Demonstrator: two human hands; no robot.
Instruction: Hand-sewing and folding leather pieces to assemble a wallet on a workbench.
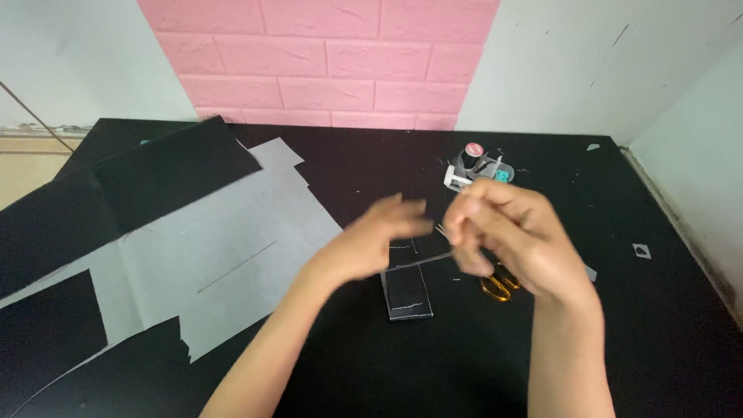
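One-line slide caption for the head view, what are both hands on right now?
Both hands, left hand and right hand, meet above a small black fabric piece on the black table.

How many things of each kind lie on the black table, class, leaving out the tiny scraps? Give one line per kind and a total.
Grey sheet: 1
Large black sheets: 2, one at the back left, one at the front left
Small black piece with chalk lines: 1
Yellow-handled scissors: 1
Small dispenser with a round cap: 1
Total: 6
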